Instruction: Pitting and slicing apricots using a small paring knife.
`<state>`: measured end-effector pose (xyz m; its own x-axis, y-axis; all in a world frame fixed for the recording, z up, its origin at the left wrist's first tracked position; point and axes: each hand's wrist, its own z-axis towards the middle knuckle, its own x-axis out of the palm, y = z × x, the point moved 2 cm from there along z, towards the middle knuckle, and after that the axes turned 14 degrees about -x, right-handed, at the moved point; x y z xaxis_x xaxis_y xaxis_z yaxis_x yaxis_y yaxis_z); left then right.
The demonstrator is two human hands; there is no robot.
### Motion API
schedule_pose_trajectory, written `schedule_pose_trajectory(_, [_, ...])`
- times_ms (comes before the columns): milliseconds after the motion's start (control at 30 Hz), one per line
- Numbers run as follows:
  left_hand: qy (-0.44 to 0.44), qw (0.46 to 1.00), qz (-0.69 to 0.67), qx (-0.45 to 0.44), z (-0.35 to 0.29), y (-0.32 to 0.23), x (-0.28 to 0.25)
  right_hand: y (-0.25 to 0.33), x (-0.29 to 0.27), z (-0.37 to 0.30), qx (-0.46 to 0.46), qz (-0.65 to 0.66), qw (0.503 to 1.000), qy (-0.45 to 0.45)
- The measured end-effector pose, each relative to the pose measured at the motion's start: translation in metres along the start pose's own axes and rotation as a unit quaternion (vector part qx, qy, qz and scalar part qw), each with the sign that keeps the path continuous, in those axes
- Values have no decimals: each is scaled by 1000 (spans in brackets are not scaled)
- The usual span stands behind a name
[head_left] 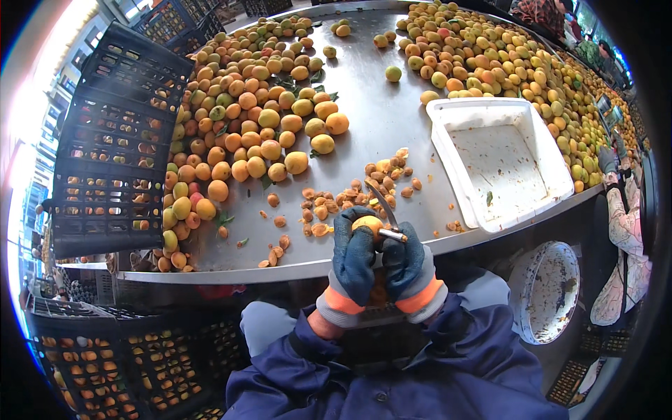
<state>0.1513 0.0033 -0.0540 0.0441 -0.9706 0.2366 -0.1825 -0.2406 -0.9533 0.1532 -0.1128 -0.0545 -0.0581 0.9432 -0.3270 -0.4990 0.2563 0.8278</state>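
My left hand (352, 250), in a dark blue coated glove with an orange cuff band, is closed around a yellow-orange apricot (367, 225) just over the table's near edge. My right hand (404, 264), gloved alike, grips a small curved knife (393, 235). Its blade points up and away, beside the fruit; whether it cuts into the flesh I cannot tell. Just beyond my hands lies a heap of brown apricot pits (322, 206) with some torn orange flesh among them. A few loose pits (278, 252) lie to the left, near the edge.
Whole apricots (245, 129) cover the metal table's (371, 91) left side, against a black crate (115, 140). Another large pile (490, 59) fills the far right. A white tray (442, 143) sits at right, above a stained white bucket (521, 294). A co-worker's patterned sleeve (623, 220) shows far right.
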Motion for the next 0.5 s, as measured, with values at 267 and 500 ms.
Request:
schedule_pose_trajectory(267, [-90,996,-11,12,5,4,4,2,6,7,5,-50,998,26])
schedule_pose_trajectory(500, [-28,998,-57,-16,5,-8,-6,4,-12,25,93,190,970,123])
